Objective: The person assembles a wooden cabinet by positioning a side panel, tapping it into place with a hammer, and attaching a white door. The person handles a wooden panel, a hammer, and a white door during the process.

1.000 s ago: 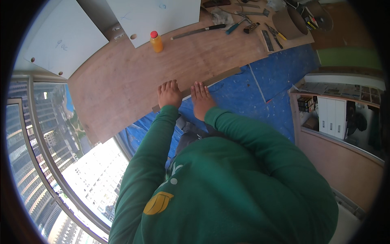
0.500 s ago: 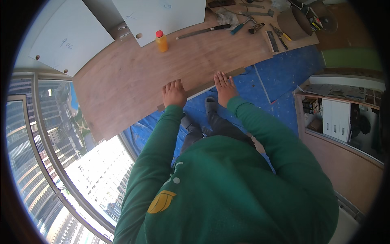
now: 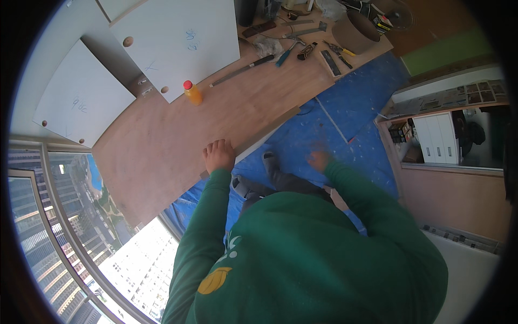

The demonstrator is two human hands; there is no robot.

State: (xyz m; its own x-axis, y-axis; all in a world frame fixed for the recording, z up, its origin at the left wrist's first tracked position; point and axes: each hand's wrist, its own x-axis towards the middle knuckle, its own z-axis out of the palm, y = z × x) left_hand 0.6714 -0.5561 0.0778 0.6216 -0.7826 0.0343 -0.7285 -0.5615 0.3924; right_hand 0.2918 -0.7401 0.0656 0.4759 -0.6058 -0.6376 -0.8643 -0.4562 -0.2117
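Left hand (image 3: 219,155) palm-down over strip (image 3: 268,129) at table (image 3: 156,146) edge, probably steadying it; grasp unclear. Right hand (image 3: 319,160) blurred above blue sheet (image 3: 350,108), grip untellable.

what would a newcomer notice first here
The red-capped bottle of orange liquid stands out on the wooden board, near a white panel. Blue sheeting spreads below the board's near edge, and at left a window overlooks buildings. The left hand rests on that edge; the blurred right hand shows against the sheeting.
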